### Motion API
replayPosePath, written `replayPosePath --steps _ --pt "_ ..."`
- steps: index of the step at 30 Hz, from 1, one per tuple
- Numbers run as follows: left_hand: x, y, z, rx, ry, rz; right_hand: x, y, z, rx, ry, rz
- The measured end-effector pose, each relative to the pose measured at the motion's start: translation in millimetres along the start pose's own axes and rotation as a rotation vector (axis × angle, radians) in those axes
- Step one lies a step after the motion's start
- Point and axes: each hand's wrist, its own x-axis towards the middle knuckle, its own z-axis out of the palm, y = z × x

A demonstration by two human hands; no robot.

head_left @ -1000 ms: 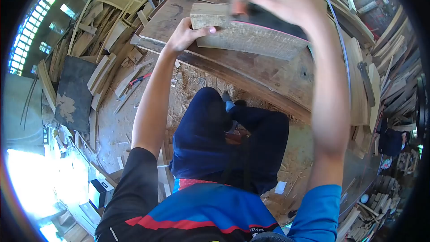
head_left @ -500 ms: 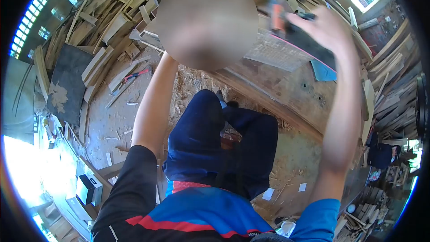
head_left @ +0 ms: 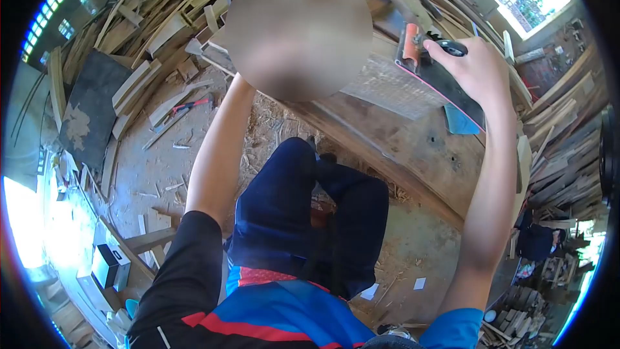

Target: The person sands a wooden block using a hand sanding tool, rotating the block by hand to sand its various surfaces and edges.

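A long dark hand sander [head_left: 445, 88] with an orange clamp at its far end and a pinkish-red lower edge lies at the upper right. My right hand [head_left: 476, 64] grips its black round knob, thumb towards the orange clamp. Beside and partly under the tool is a pale wooden board [head_left: 403, 87] on the wooden bench [head_left: 413, 145]. A piece of blue paper or cloth [head_left: 462, 120] shows below the tool. My left forearm reaches up to a blurred round patch, which hides my left hand and whatever it touches.
Stacked wood scraps [head_left: 171, 0] fill the upper left, and more planks [head_left: 562, 136] line the right. A red-handled tool [head_left: 190, 105] lies on the shaving-strewn floor [head_left: 155, 168]. A dark panel [head_left: 93, 106] leans at the left.
My right hand and the sander have shifted slightly right and down and look sharper now. The whole view has tilted a little.
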Motion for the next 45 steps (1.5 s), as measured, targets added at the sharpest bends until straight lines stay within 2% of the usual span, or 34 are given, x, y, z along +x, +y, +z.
replayPosePath --steps 2,4,5,7,8,9,12,14,17,18,21,23,25,28,29,30,31,32,33,34,36,37,39,41,42,43,44,45 --pt "1.8 0.2 2.2 -0.021 -0.001 0.010 -0.1 -6.8 1.1 -0.066 0.004 0.036" --pt "2.6 -7.6 0.1 -0.055 0.023 -0.005 15.6 -37.6 6.0 -0.040 0.029 -0.073" --pt "2.5 -11.0 -0.2 -0.079 0.034 -0.010 28.2 -53.8 18.7 -0.056 0.113 -0.122" --pt "0.6 -9.5 -3.4 -0.156 0.044 0.019 44.7 -95.0 21.4 -0.136 0.100 -0.123" --pt "2.4 -11.9 -5.2 -0.207 0.053 0.029 28.1 -122.2 -11.6 -0.083 -0.046 -0.012" --pt "1.4 -10.7 -3.6 -0.243 0.067 0.019 31.1 -123.8 -3.9 -0.079 0.145 -0.165" --pt "2.3 -10.3 2.0 -0.212 0.038 0.013 28.2 -100.0 -7.4 -0.031 0.030 -0.137" --pt "2.9 -12.6 -4.2 -0.087 0.016 0.019 41.2 -57.9 13.4 -0.040 -0.011 -0.171" --pt "0.5 -2.4 1.4 0.008 0.011 0.027 34.7 2.3 21.9 -0.062 0.114 -0.214" --pt "-1.0 1.8 2.3 0.039 -0.004 0.017 25.2 -4.5 14.4 -0.017 0.023 -0.108" --pt "1.9 -6.3 1.9 0.032 -0.023 0.018 33.7 -30.0 16.4 -0.036 -0.013 -0.123" --pt "0.0 1.7 4.0 -0.036 -0.041 0.000 54.1 -56.3 46.4 -0.063 0.317 -0.322" --pt "6.3 -13.0 -1.8 -0.036 -0.059 0.006 42.6 -104.4 34.8 -0.113 0.323 -0.277" --pt "6.3 -10.6 -3.7 -0.042 -0.041 0.016 13.4 -107.2 9.2 0.005 0.306 -0.321" --pt "5.5 -16.7 -2.5 -0.059 -0.034 0.018 30.4 -94.3 17.3 -0.109 0.129 -0.269" --pt "2.5 -11.0 2.7 -0.084 -0.011 0.041 26.3 -71.8 22.7 -0.067 0.136 -0.225" --pt "2.3 -6.7 4.7 -0.043 -0.014 0.037 19.3 -45.4 20.1 -0.036 0.177 -0.321" --pt "1.5 -4.0 4.7 0.000 -0.009 0.028 15.3 -21.7 11.0 0.010 0.032 -0.244" --pt "-0.4 -3.6 3.3 0.048 -0.001 0.017 14.8 2.2 9.4 -0.044 -0.006 -0.173" --pt "0.2 -5.4 3.4 0.096 -0.002 0.039 7.0 14.3 7.7 0.104 0.010 -0.165" --pt "-3.6 -7.6 1.8 0.124 0.021 0.009 15.9 21.4 10.6 0.113 0.024 -0.223" --pt "0.0 -6.7 5.9 0.139 0.004 0.003 8.9 7.5 8.0 0.147 0.030 -0.240" --pt "1.4 -2.8 5.9 0.123 -0.017 0.002 24.2 -26.6 19.4 -0.041 0.067 -0.191" --pt "-5.4 4.4 11.1 0.032 -0.047 0.045 22.6 -82.5 23.5 0.140 0.245 -0.406" --pt "-8.4 8.0 11.1 -0.050 -0.053 0.088 32.1 -102.5 32.0 0.128 0.249 -0.392" --pt "-3.3 -14.8 -0.7 -0.035 -0.040 -0.050 35.5 -116.0 29.5 0.030 0.289 -0.419" --pt "-7.0 3.7 8.5 -0.036 -0.016 -0.085 24.3 -133.1 6.8 0.022 -0.013 -0.255" --pt "-7.3 0.2 16.0 -0.120 0.074 0.136 30.9 -122.5 23.1 0.012 0.233 -0.379"
